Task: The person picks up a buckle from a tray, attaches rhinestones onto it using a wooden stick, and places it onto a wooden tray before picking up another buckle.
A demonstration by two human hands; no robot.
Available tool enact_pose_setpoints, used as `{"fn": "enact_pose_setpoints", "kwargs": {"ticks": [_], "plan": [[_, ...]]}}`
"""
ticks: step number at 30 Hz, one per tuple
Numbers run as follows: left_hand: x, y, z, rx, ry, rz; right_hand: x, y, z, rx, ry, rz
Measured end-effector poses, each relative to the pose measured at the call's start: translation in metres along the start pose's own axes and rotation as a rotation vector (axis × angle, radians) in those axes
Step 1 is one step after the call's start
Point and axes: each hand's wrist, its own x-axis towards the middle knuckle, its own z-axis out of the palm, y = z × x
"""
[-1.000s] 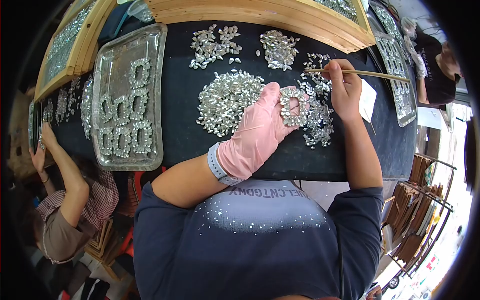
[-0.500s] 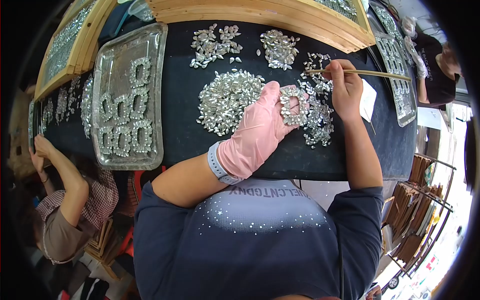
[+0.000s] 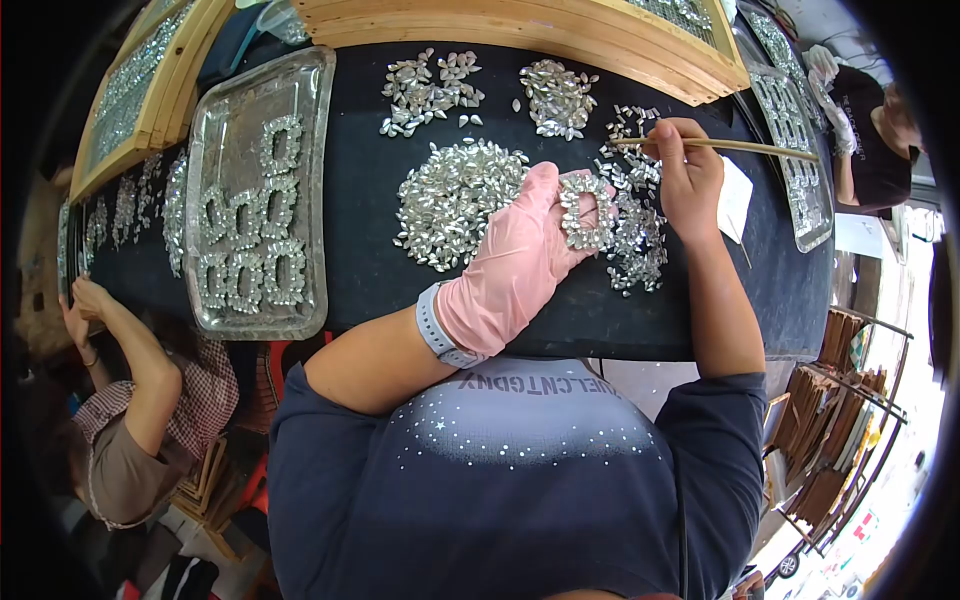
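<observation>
Wearing a pink glove, my left hand (image 3: 510,265) holds a rectangular ring of clear stones (image 3: 587,212) with an open centre. My bare right hand (image 3: 690,178) pinches a thin wooden stick (image 3: 760,149), whose left tip lies over small rectangular stones, above and to the right of the ring. A large heap of silvery stones (image 3: 455,205) lies left of the gloved fingers. More small stones (image 3: 637,250) are spread on the dark table just right of the ring. Two smaller piles, drop-shaped stones (image 3: 430,90) and pointed stones (image 3: 558,98), lie farther back.
A metal tray (image 3: 225,110) with several stone rings stands at the left, another tray (image 3: 815,232) at the right. Wooden frames (image 3: 520,30) line the back. White paper (image 3: 735,195) lies by my right hand. One person works at the left; another is at the upper right.
My hands, the ring and the stick stay almost where they were. At the far left, the other person's hands have shifted slightly.
</observation>
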Motion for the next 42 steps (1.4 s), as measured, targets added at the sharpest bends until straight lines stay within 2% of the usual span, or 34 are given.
{"fn": "enact_pose_setpoints", "kwargs": {"ticks": [3, 4, 7, 8, 11, 28, 31, 32, 35, 39, 42], "plan": [[0.002, -0.001, -0.003, 0.021, -0.013, 0.013, -0.006, -0.01, 0.0, 0.342, 0.108, -0.033], [0.002, -0.001, -0.004, 0.021, -0.01, 0.014, -0.009, -0.015, -0.003, 0.344, 0.106, -0.032], [0.003, -0.002, -0.005, 0.05, -0.032, 0.014, -0.02, -0.031, -0.011, 0.473, 0.021, -0.207], [0.003, -0.001, -0.005, 0.05, -0.029, 0.015, -0.022, -0.034, -0.012, 0.475, 0.02, -0.206], [0.002, 0.0, -0.005, 0.073, 0.013, -0.003, -0.027, -0.043, -0.011, 0.3, -0.093, -0.538], [-0.001, 0.001, -0.002, 0.055, 0.009, -0.031, -0.031, -0.045, -0.005, 0.138, -0.154, -0.59], [-0.001, 0.001, 0.0, 0.05, 0.061, -0.031, -0.031, -0.038, -0.004, 0.46, -0.016, -0.345], [-0.001, 0.001, -0.001, 0.05, 0.059, -0.031, -0.031, -0.039, -0.005, 0.459, -0.016, -0.346], [0.001, 0.005, -0.001, 0.036, -0.02, -0.012, -0.026, -0.045, -0.009, 0.565, 0.065, -0.034], [-0.006, 0.014, 0.007, 0.003, 0.032, -0.1, 0.0, -0.048, -0.011, 0.35, -0.084, -0.031], [-0.011, 0.019, 0.012, -0.016, 0.025, -0.109, 0.02, -0.042, 0.003, 0.324, -0.175, -0.022]]}}
